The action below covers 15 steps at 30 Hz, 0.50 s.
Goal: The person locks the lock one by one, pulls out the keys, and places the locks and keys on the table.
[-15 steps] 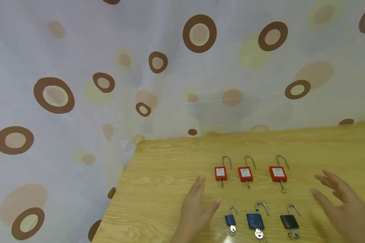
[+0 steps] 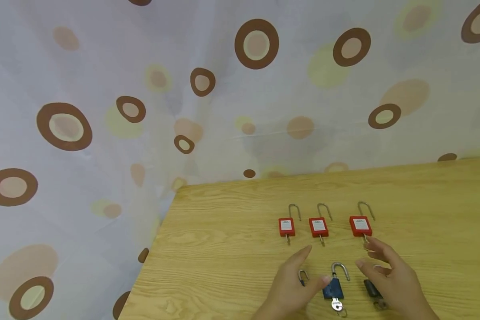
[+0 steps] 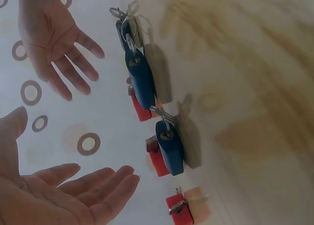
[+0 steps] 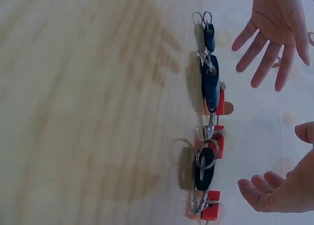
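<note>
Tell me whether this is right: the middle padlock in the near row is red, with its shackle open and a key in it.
The colour is wrong: in the head view, the middle padlock in the near row is blue. Its shackle is open and a key is in it, as you said.

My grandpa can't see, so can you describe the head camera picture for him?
A person's left hand and right hand hover, empty, above a wooden table. The back row has three red padlocks; in front, partly covered by the hands, are two blue padlocks and a black padlock. A spotted sheet hangs behind.
</note>
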### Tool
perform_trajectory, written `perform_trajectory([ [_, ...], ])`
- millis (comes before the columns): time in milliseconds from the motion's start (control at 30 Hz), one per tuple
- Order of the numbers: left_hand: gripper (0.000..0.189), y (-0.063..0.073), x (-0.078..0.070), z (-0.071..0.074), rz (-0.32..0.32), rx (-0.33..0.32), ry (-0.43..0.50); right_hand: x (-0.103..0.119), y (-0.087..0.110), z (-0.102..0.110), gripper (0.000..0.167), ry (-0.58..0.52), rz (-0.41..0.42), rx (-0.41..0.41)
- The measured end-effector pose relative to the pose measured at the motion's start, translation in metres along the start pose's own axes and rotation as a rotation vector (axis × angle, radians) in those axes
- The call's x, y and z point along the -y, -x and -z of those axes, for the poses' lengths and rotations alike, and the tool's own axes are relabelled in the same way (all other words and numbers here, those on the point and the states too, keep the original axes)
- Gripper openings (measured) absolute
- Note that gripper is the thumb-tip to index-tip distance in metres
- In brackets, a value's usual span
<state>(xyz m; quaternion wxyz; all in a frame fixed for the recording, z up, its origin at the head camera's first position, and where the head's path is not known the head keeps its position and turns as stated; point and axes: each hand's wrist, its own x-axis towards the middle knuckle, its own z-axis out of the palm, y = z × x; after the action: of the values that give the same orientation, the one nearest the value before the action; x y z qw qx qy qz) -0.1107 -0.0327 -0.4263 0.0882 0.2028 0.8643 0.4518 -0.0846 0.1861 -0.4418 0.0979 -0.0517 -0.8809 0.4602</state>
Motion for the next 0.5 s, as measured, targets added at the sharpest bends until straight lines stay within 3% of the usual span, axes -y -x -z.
perform_trajectory([
  [267, 0.066, 0.001, -0.003, -0.004, 0.057, 0.039, 0.045, 0.009, 0.004, -0.018, 0.06, -0.021, -0.054, 0.12],
  [500, 0.067, 0.001, -0.002, -0.005, 0.088, 0.003, 0.017, 0.019, 0.004, -0.032, 0.056, -0.095, -0.065, 0.219],
])
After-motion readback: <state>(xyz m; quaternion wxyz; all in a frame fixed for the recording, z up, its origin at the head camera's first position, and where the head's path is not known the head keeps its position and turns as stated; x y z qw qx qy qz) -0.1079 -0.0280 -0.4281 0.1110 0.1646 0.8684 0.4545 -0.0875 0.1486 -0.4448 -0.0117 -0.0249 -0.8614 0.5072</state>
